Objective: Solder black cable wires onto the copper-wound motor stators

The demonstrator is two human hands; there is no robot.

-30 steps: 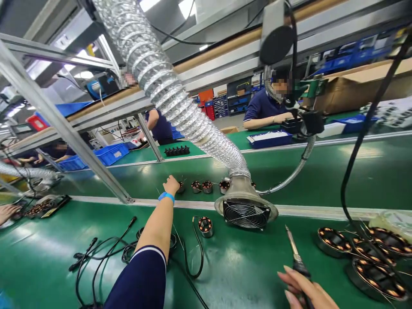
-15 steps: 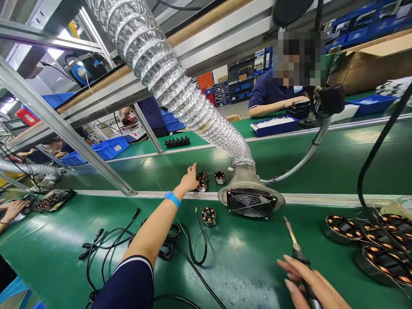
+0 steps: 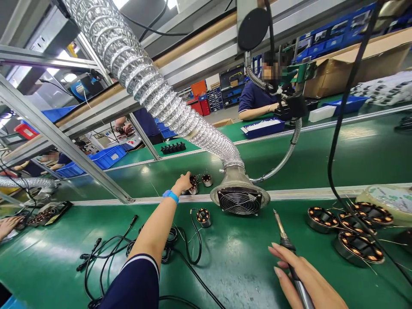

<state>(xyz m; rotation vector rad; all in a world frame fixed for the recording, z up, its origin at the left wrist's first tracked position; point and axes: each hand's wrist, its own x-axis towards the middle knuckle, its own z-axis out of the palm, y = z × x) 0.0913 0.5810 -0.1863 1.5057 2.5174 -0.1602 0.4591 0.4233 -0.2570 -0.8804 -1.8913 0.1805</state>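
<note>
My left hand (image 3: 183, 183) reaches out to the far strip of the bench, its fingers bent onto a small copper-wound motor stator (image 3: 193, 189). Another small stator (image 3: 207, 180) sits just right of it. Closer in, a single stator (image 3: 204, 218) stands on the green mat beside the end of a black cable (image 3: 197, 260). At the lower right, my right hand (image 3: 305, 277) holds a soldering iron (image 3: 287, 242) like a pen, tip pointing up and away. The fingertips of my left hand are partly hidden.
A fume extractor fan (image 3: 240, 201) hangs mid-bench from a silver duct (image 3: 206, 133). Several larger stators (image 3: 358, 249) lie at right near a tape roll (image 3: 386, 201). Coiled black cables (image 3: 128, 249) spread on the left. A co-worker (image 3: 257, 96) sits across the bench.
My left hand's fingers have come down from stretched out to bent around the small stator. The view has shifted slightly right; my right hand still holds the soldering iron.
</note>
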